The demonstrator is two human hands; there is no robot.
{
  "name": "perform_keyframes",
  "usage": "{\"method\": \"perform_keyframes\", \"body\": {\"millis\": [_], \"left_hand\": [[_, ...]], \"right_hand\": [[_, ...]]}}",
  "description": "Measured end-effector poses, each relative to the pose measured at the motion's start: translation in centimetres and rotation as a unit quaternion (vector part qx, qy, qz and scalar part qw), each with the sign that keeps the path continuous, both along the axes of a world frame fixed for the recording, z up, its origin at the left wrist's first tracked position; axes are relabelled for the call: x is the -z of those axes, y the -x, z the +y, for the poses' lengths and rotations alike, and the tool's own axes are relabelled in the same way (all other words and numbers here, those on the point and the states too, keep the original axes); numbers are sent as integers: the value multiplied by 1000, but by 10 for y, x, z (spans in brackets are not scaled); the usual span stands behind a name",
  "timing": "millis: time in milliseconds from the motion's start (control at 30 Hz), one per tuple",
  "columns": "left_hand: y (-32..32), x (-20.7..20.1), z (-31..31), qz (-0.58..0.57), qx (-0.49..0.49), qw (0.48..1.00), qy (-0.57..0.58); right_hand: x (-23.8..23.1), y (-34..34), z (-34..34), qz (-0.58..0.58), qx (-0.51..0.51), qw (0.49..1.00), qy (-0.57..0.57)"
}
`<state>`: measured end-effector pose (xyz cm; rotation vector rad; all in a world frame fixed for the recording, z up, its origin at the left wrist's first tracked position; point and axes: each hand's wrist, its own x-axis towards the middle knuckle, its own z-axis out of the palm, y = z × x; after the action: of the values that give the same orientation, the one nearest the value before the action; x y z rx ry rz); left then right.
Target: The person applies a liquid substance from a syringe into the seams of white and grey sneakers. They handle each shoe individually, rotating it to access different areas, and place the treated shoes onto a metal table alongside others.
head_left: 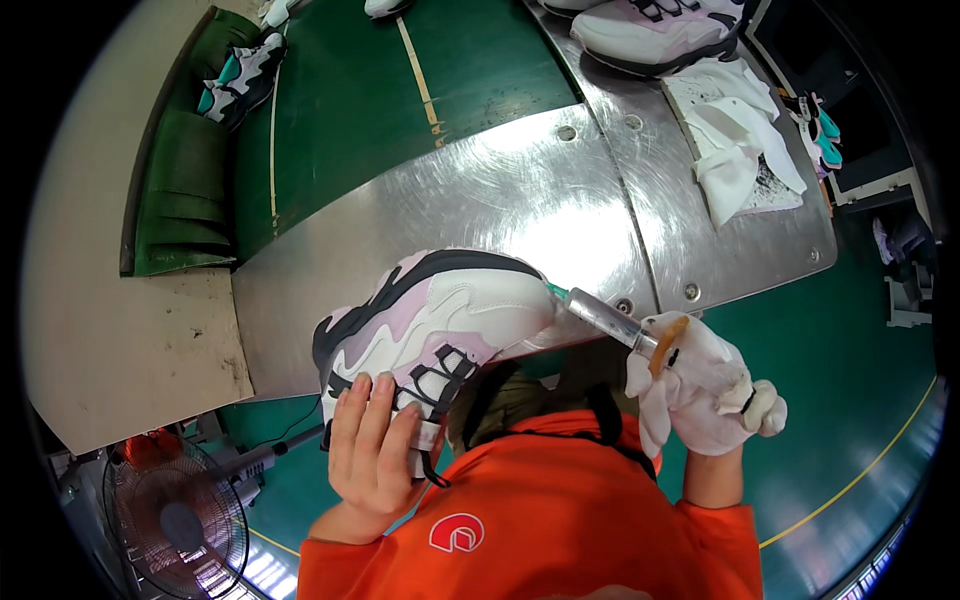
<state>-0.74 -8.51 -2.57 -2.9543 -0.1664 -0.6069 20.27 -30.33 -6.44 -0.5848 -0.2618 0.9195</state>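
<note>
- My left grip (pixel 375 440) holds the shoe (pixel 440 315) over the near edge of the desk (pixel 420 215); loosening could drop it.
- My right grip (pixel 697 385) holds the tool (pixel 605 318); a slip could mark the toe (pixel 525 305).

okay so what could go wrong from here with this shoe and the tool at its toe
The silver cylindrical tool in the white-gloved right hand might slip and mark the white, lilac and black sneaker.
The sneaker reaches past the shiny steel table's front edge, so it could drop if the bare left hand loosens.
</note>
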Motion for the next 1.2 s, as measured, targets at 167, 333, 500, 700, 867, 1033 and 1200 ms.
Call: {"method": "perform_keyframes", "body": {"millis": [167,333,500,700,867,1033,1200], "left_hand": [[-1,-2,0,-2,0,1000,10],[-10,-21,9,32,-1,998,60],[-32,-38,30,63,-6,989,130],[-64,-57,60,101,-30,969,225],[-79,-57,86,138,-64,929,337],[-87,-57,97,160,-61,900,400],[-98,-74,112,287,-42,866,408]], "right_hand": [[-10,12,-9,-102,-29,972,211],[-15,16,3,-107,-53,984,129],[2,23,2,-148,-122,964,185],[55,23,17,-278,-143,949,30],[68,33,21,-235,-158,956,77],[91,34,47,-374,3,927,-41],[98,35,46,-403,27,914,-27]]}}
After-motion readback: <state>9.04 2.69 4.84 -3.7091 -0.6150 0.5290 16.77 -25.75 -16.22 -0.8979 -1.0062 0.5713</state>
